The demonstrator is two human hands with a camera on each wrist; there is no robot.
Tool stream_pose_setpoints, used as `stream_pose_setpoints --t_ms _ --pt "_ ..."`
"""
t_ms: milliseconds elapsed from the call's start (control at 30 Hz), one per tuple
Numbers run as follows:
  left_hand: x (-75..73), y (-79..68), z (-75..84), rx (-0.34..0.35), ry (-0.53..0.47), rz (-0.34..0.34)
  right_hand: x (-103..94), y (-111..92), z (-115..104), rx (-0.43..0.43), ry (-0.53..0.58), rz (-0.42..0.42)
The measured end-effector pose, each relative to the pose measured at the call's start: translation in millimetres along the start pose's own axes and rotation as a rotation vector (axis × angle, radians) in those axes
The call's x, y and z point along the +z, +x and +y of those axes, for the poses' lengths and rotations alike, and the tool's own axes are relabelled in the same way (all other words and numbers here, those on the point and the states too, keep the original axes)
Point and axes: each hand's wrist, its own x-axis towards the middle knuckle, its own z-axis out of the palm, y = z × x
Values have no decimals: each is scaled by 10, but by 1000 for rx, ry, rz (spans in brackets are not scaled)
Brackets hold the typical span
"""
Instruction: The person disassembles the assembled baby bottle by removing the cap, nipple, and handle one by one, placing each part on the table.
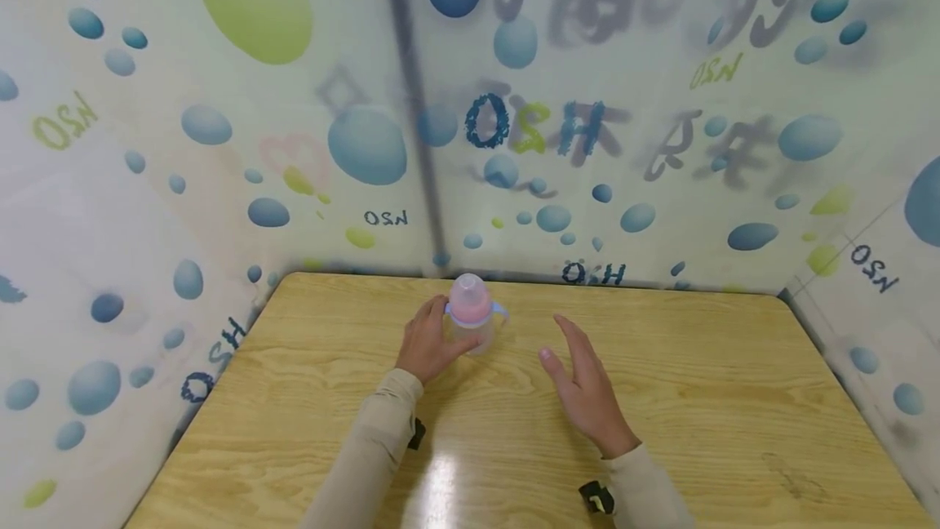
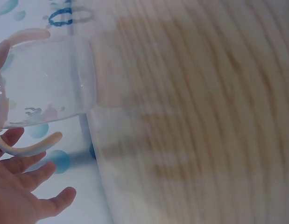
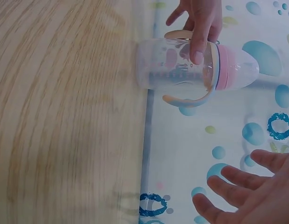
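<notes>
A baby bottle (image 1: 470, 313) stands upright towards the table's back edge. It has a clear dome cap, a pink collar (image 3: 224, 67) and a ring with two curved handles (image 3: 190, 101). The body looks see-through, with faint prints and marks. My left hand (image 1: 432, 343) holds it from the left, thumb across its near side. In the left wrist view, the other fingers of the left hand (image 2: 23, 186) spread behind one handle. To the right of the bottle, my right hand (image 1: 590, 392) hovers apart from it, thumb and fingers extended, holding nothing.
The wooden table (image 1: 698, 366) has its back edge against a white printed curtain (image 1: 455, 202) with blue and green drops. Side curtains flank it left and right. Dark straps (image 1: 596, 498) show at the wrists, below beige sleeves.
</notes>
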Motion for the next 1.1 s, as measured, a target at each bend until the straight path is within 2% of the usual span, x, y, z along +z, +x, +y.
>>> stream_pose_setpoints --t_ms 400,600,900,1000,1100 --pt "100 33 -14 -26 -175 31 64 5 -86 32 54 1" --pt "125 11 4 -34 -245 22 79 -8 -101 20 54 8" --pt "165 -102 169 5 -310 -25 80 -11 -88 13 50 11" --pt "173 -136 226 7 -301 -47 85 -4 -90 4 55 13" --pt "176 -156 282 38 -291 -70 88 1 -93 -9 56 16"
